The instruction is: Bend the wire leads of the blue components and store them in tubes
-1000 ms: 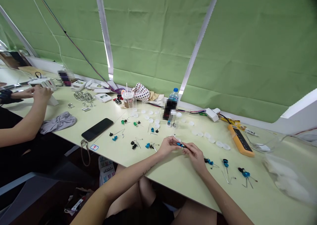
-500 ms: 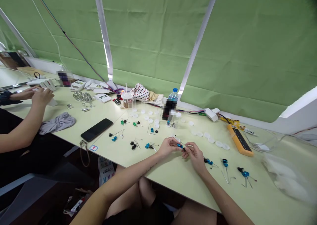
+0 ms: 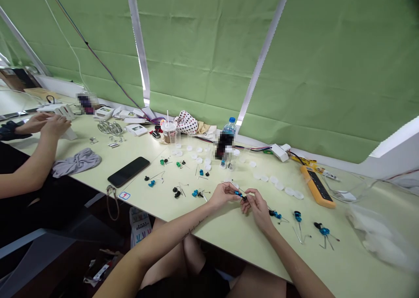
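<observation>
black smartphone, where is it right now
In the head view, the black smartphone lies on the table left of the picture's centre, near the front edge, with the grey cloth to its left and the red-arrow sticker just below it.

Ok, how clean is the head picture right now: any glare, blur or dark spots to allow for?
Head view: bright glare along the gaps between the green blinds; heavy darkness under the table; the plastic bag looks soft near the right edge; a pixelated patch beside the bottle; the blue-and-black part in the hands is too small for fine detail.
</observation>
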Available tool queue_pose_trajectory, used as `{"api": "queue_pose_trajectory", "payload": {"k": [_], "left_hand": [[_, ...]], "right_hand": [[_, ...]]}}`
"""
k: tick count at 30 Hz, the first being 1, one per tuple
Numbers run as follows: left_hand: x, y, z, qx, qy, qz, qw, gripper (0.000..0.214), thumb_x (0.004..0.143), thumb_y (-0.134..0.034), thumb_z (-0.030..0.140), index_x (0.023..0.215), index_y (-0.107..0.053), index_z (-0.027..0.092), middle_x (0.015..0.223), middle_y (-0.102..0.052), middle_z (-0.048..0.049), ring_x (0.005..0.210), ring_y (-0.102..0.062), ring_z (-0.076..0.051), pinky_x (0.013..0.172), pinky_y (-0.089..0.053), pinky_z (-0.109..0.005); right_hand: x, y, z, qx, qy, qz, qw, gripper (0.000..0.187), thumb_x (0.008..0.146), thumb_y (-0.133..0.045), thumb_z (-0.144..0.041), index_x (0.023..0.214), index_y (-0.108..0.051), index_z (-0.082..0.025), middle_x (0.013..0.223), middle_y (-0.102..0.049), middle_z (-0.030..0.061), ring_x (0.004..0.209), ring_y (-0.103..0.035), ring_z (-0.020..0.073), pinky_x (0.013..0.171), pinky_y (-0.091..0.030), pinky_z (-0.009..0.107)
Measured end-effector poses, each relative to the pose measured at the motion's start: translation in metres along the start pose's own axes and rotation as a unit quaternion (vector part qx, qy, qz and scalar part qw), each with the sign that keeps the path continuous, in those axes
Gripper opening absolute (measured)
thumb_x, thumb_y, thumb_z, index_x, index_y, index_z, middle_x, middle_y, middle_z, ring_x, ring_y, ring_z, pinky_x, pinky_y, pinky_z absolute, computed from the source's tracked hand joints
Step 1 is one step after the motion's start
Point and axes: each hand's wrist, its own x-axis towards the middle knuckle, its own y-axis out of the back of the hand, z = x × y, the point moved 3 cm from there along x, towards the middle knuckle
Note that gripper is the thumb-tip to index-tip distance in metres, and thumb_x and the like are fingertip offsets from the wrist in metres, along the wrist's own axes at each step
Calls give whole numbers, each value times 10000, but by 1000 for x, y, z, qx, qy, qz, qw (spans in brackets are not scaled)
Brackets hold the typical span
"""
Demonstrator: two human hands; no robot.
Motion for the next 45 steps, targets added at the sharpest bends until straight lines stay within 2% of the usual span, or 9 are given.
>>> {"api": "queue_pose_trajectory", "payload": {"k": [7, 11, 19, 34, 37, 41, 45], "left_hand": [[1, 3, 0, -44, 28, 30, 998, 423, 503, -837, 283, 813, -612, 104, 785, -679, -74, 697, -633, -151, 727, -486, -314], [1, 2, 0, -53, 34, 27, 998, 420, 506, -837, 265, 812, -603, 99, 783, -678, -75, 681, -627, -140, 717, -488, -311], [0, 2, 2, -47, 23, 15, 999, 429, 486, -842, 283, 802, -610, 108, 813, -686, -84, 709, -638, -158, 715, -477, -304], [-2, 0, 4, -25, 11, -4, 1000, 393, 508, -834, 277, 791, -617, 112, 830, -677, -91, 743, -634, -170, 751, -468, -326], [-2, 0, 5, -25, 11, -1, 1000, 389, 504, -835, 268, 785, -617, 113, 828, -678, -91, 747, -635, -173, 757, -468, -332], [-4, -1, 7, -35, 5, -2, 999, 387, 508, -833, 269, 786, -612, 114, 837, -682, -96, 749, -638, -177, 752, -471, -336], [-5, -3, 8, -43, -2, -8, 999, 369, 531, -825, 245, 793, -600, 116, 848, -684, -94, 773, -641, -174, 774, -466, -327]], "right_hand": [[-2, -4, -1, -18, 46, -26, 998, 375, 813, -598, -431, 1065, -408, -228, 726, -605, 1, 591, -596, 144, 523, -503, 270], [-1, -4, 3, -9, 45, -21, 999, 339, 829, -571, -450, 1013, -413, -214, 720, -609, 14, 588, -599, 149, 507, -496, 274], [1, -3, 12, 16, 17, -39, 999, 352, 844, -527, -491, 1026, -415, -212, 733, -642, 22, 540, -597, 147, 462, -481, 279], [0, -3, 8, 1, 14, -61, 998, 325, 870, -475, -499, 983, -476, -194, 718, -644, 31, 514, -586, 136, 438, -463, 253], [1, -2, 6, -16, 19, -55, 998, 333, 874, -468, -495, 986, -517, -186, 710, -636, 31, 497, -567, 130, 430, -451, 250], [1, 3, 2, -53, 40, -18, 998, 309, 867, -496, -465, 971, -593, -191, 695, -612, 28, 498, -534, 131, 445, -441, 258], [1, 4, -4, -71, 67, 6, 995, 289, 846, -532, -451, 961, -640, -209, 697, -598, 29, 543, -552, 156, 522, -488, 298]]}}
